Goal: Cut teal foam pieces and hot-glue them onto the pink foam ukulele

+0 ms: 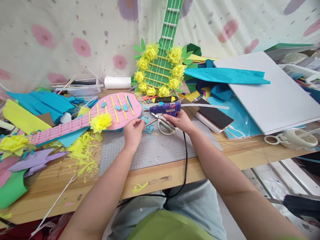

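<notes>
Clasping the glue gun (163, 108), right hand (179, 121) sits near left hand's (133, 133) pinch, contents unclear.

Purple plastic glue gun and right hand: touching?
Touching. The head view shows the bare right hand closed around the handle of the purple plastic glue gun, below its barrel, with no gap between them.

Toward my body, the cutting mat (148, 157) leaves my left hand (133, 135) room to slide, while the pink guitar (129, 112) bars its way forward and left. Between it and my right hand (180, 121), scissors (157, 116) and blue scraps (150, 129) clutter the passage. The black cord (186, 151) cuts across the mat's near side, and the green guitar (159, 72) stands beyond my glue gun (162, 108).
</notes>
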Demonstrator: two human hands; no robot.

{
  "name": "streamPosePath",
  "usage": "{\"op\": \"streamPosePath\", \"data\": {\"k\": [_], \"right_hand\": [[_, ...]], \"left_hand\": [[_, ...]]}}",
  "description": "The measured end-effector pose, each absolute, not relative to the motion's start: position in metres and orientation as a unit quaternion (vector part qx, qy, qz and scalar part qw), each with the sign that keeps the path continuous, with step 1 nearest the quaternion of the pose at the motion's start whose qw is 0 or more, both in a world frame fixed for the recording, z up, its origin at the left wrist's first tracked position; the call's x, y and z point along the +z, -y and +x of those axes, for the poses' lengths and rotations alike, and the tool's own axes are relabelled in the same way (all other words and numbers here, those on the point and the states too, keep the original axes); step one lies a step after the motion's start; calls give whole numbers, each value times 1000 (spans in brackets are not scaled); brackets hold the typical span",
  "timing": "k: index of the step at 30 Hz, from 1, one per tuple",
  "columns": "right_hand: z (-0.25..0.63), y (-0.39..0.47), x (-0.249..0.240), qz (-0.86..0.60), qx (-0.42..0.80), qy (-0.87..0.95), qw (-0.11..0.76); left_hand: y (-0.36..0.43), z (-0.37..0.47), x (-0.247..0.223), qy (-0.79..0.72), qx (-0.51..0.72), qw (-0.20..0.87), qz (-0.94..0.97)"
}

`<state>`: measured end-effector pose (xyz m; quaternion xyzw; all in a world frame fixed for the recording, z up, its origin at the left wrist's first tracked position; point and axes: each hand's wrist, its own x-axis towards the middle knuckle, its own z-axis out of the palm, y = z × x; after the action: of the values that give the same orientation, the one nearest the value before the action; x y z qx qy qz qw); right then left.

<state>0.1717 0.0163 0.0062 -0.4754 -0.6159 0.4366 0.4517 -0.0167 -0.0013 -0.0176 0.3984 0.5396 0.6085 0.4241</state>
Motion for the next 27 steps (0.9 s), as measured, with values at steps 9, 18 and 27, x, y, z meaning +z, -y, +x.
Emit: {"op": "streamPosePath", "data": {"k": [9,18,27], "right_hand": [[209,-51,-17,-633,292,525,489],[211,-66,-24,-715,198,588,324],[215,-39,-4,-714,91,584,375]], "left_hand": [[-1,-24,-9,-506,635,453,369],[-5,-32,-2,-486,656,478,325],[-3,-38,9,-467,601,563,323]]}}
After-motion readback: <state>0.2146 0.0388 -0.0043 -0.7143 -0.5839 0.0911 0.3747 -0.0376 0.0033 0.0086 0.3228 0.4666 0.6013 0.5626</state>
